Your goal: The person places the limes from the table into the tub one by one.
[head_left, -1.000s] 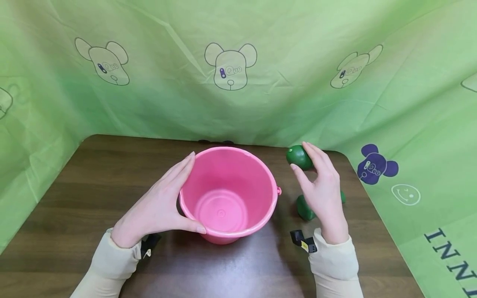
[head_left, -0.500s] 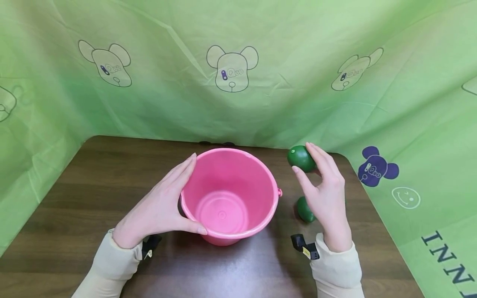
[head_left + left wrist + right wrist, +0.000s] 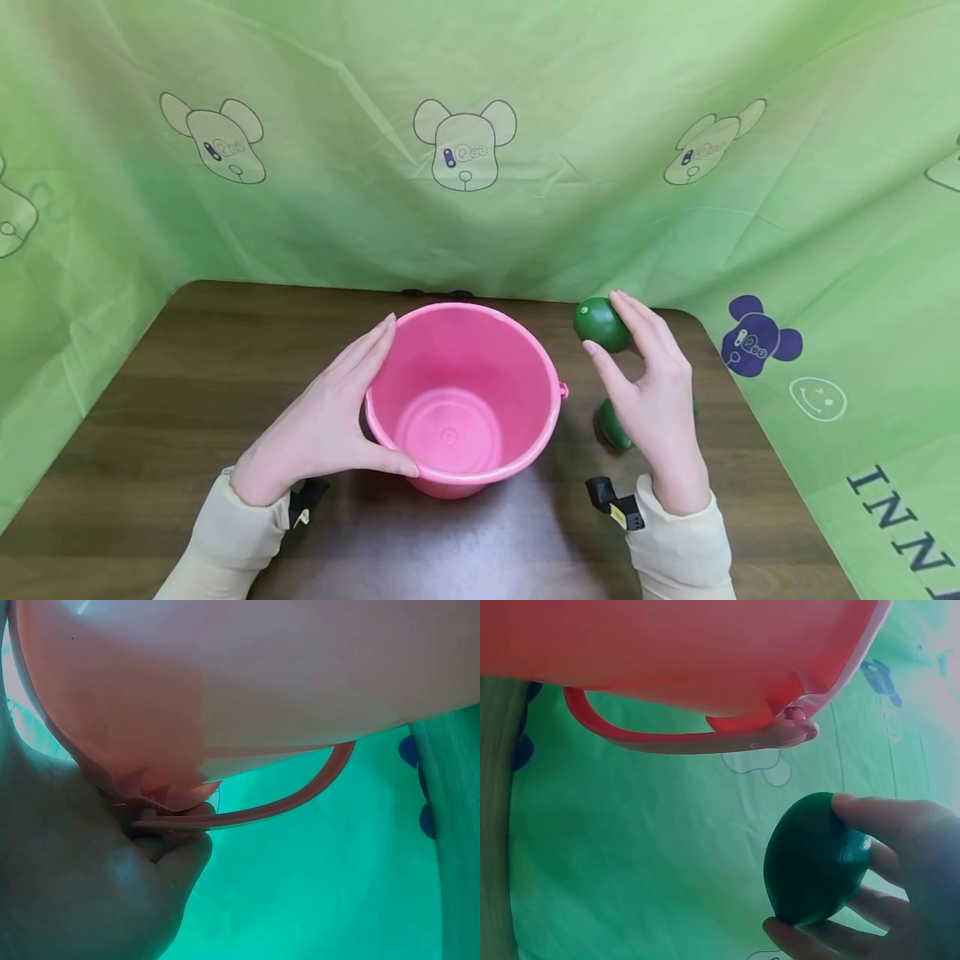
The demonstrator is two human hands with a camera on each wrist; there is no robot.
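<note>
A pink bucket (image 3: pixel 462 350) stands on the table, its mouth facing up with nothing inside. My left hand (image 3: pixel 330 425) grips its left rim, thumb at the front and fingers along the outer side. In the left wrist view, the bucket's handle (image 3: pixel 292 801) hangs down behind it, beside my fingers. To the right of the bucket, my right hand (image 3: pixel 656 400) pinches a dark green lime (image 3: pixel 602 324) between thumb and fingertips. The right wrist view shows this lime (image 3: pixel 814 859) held in the air, apart from the bucket. Another green lime (image 3: pixel 615 425) lies partly hidden beneath my right hand.
A sliver of green (image 3: pixel 695 406) shows just right of my right hand, mostly covered by it. The brown wooden table (image 3: pixel 187 375) ends at a green printed curtain (image 3: pixel 322 208) behind and at the sides. Small black camera mounts (image 3: pixel 615 502) sit at both wrists.
The view has shifted slightly. My right hand keeps the lime at nearly the same spot beside the bucket, and my left hand stays on the rim.
</note>
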